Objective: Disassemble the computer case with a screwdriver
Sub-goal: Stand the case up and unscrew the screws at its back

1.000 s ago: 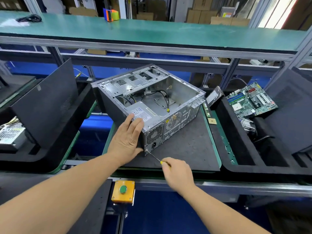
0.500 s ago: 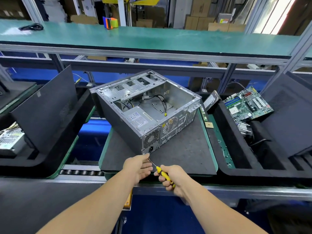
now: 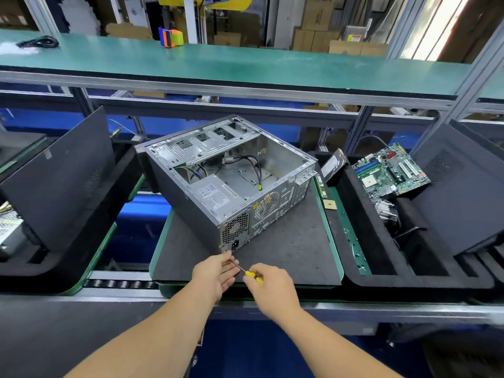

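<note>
Fingers (image 3: 272,279) of right hand (image 3: 268,289) curl round screwdriver (image 3: 246,270) handle; left hand (image 3: 215,271) fingers straight, cupping its tip. Computer case (image 3: 231,181) open on mat (image 3: 294,249), touching left fingertips. Likely collecting a removed screw; next, set it aside.

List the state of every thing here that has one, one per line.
Computer case: side panel off, interior exposed, lying on the dark mat.
Power supply: in the case.
Screwdriver: gripped by the right hand, tip near the case's lower rear corner.
Left hand: fingers at the screwdriver shaft; grip unclear.
Motherboard: out of the case, tilted in the right tray.
</note>
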